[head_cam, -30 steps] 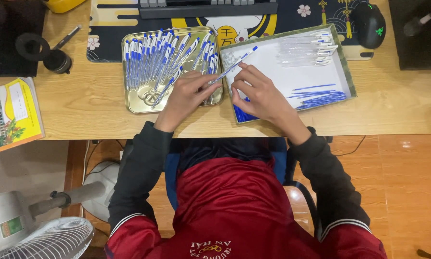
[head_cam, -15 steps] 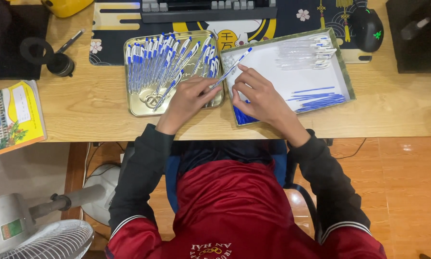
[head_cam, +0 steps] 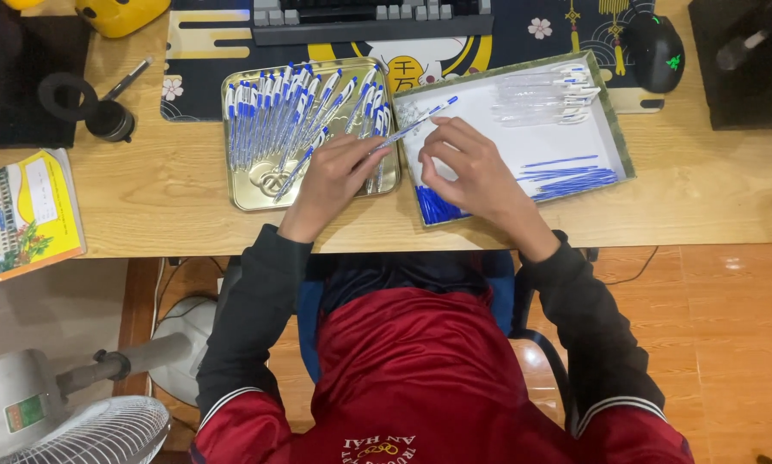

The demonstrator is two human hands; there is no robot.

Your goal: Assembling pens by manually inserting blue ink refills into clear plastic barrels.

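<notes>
My left hand [head_cam: 333, 176] and my right hand [head_cam: 470, 165] together hold one blue-and-clear pen [head_cam: 416, 125] above the gap between two trays. A metal tray [head_cam: 253, 193] on the left holds several assembled blue pens [head_cam: 270, 116]. To the right lies a white box lid [head_cam: 614, 129] with clear pen barrels [head_cam: 545, 94] at its top, blue refills [head_cam: 571, 176] at its right and blue caps [head_cam: 438, 206] at its lower left corner.
A wooden desk [head_cam: 162, 198] carries a patterned desk mat [head_cam: 205, 51], a keyboard [head_cam: 373, 17], a black mouse [head_cam: 657, 51], a yellow booklet [head_cam: 21, 215] and a black round object [head_cam: 76, 99]. A fan [head_cam: 85, 430] stands below left.
The camera view has shifted slightly. Both hands stay together on the pen between the trays, with its tip now lower and more level.
</notes>
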